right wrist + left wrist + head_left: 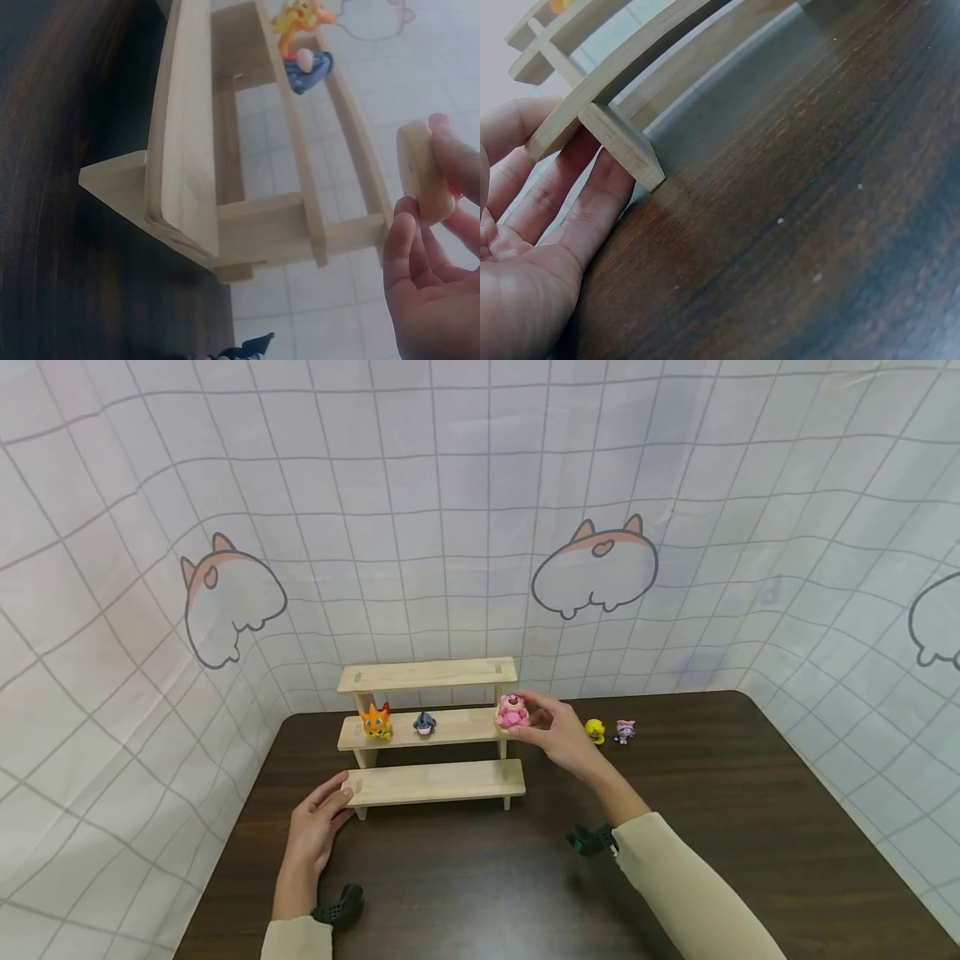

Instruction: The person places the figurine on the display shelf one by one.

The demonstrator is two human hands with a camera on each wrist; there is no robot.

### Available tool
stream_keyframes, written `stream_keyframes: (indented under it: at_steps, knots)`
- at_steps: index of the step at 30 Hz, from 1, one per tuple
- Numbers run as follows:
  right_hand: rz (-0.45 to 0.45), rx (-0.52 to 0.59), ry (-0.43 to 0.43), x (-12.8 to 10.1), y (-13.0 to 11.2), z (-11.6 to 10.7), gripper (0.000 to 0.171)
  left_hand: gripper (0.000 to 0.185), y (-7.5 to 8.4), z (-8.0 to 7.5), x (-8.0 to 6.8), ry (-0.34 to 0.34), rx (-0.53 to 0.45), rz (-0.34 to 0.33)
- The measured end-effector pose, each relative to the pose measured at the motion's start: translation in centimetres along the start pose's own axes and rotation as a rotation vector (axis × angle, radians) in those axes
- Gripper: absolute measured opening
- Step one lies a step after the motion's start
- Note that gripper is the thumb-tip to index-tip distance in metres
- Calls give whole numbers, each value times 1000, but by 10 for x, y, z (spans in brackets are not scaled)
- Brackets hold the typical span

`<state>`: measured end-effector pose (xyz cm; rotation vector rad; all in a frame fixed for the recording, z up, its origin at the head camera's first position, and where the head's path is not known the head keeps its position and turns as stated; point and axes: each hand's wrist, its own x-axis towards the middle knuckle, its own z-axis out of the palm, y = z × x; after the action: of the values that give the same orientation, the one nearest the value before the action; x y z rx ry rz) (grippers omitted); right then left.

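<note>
My right hand pinches a pink bear figurine at the right end of a three-tier wooden display shelf. In the right wrist view the figurine's rounded tan base shows between thumb and fingers, raised off the middle board. My left hand grips the left end of the lowest board. Its fingers reach under that board beside the short leg in the left wrist view. On the middle board sit an orange-yellow figurine and a small blue figurine.
Right of the shelf, on the dark wooden table, stand a yellow figurine and a purple-and-white figurine with pink on its head. A white grid-patterned cloth hangs behind and along both sides.
</note>
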<state>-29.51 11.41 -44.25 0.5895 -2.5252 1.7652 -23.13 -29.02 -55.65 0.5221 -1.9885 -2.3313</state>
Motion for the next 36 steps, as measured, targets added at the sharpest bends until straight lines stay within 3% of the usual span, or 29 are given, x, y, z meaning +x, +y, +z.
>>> stream_keyframes:
  at_steps: [14,23,36]
  knots:
    - [6,-34,-56,27,12,22,61,52,-1,-1,0,-6,16,-7]
    - [77,-129,-55,34,13,30,63,53,1,-1,0,-6,9,-14]
    - [56,-190,-54,39,17,36,61,54,1,-1,0,-7,2,-3]
